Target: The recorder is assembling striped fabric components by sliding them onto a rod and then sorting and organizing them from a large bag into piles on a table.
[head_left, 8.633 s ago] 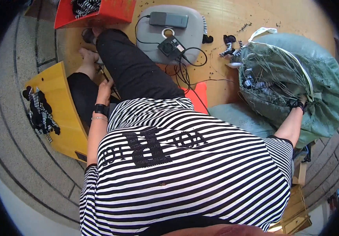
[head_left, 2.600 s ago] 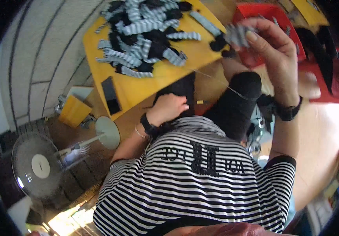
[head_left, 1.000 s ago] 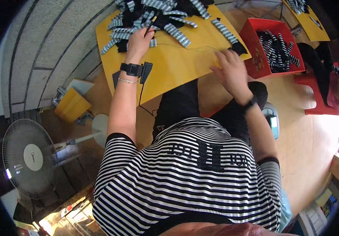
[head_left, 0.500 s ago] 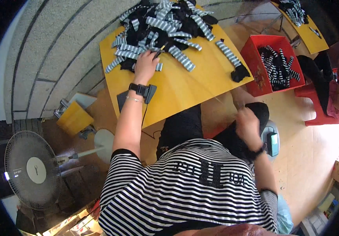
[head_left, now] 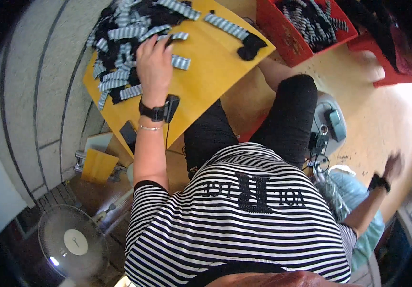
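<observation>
My left hand (head_left: 154,67) lies over a pile of grey-and-white striped knit pieces with black parts (head_left: 129,33) on the yellow table. Its fingers are bent above the pile, and a slim black tool (head_left: 169,42) shows in part at the fingertips. One striped end (head_left: 180,62) sticks out beside that hand. Apart from the pile lies a single striped piece with a bunched black end (head_left: 227,27). Out at the far right, over the floor, my right hand (head_left: 394,166) is smeared by motion, so its fingers cannot be made out.
The yellow table (head_left: 211,71) has its near corner close to my legs. A red box (head_left: 289,48) holding striped pieces stands to its right, with a red stool (head_left: 383,62) beyond. On the left is a fan (head_left: 74,241). A pale blue bag (head_left: 366,229) hangs at my right side.
My right hand has swung from near my knee out to the far right. The left hand stays over the pile, its fingers lying farther onto the pieces. The whole view has shifted.
</observation>
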Available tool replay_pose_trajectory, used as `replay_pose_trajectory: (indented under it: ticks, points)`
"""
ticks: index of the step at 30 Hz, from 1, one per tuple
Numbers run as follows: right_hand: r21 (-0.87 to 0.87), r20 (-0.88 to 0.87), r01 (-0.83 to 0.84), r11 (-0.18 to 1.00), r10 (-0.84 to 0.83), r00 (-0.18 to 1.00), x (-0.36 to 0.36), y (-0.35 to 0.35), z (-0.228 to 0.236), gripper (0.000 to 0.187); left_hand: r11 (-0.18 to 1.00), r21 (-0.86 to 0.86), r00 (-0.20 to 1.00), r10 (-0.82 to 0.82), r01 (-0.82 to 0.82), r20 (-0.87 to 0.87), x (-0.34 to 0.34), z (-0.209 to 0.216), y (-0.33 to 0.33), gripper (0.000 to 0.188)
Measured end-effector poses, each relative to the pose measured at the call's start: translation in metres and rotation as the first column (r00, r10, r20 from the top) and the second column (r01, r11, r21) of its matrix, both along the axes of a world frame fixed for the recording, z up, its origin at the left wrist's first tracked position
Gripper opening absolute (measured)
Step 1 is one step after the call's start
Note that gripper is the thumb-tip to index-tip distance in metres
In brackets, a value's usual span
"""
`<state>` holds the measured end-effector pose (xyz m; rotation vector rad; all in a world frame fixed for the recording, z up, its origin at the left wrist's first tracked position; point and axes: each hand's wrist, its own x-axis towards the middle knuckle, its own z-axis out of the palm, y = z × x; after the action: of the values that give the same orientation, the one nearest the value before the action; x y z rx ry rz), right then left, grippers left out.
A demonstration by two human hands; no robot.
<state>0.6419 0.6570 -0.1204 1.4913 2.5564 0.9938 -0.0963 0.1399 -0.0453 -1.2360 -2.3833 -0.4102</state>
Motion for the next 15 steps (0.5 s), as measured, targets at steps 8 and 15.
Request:
replay_pose_trajectory:
  ticks: [8, 15]
  points:
    - [-0.584, -0.655, -0.709, 0.395, 0.286, 0.699, -0.468, -0.142, -0.021, 0.025, 0.877, -0.200, 0.897, -0.413, 0.438, 0.155, 0.004, -0.055, 0.119, 0.028]
    - [-0.908, -0.217, -0.403, 0.116, 0.691, 0.689, -0.641, -0.155, -0.207, 0.021, 0.930, -0.351, 0.979, -0.040, 0.109, 0.198, -0.030, -0.037, 0.023, 0.035]
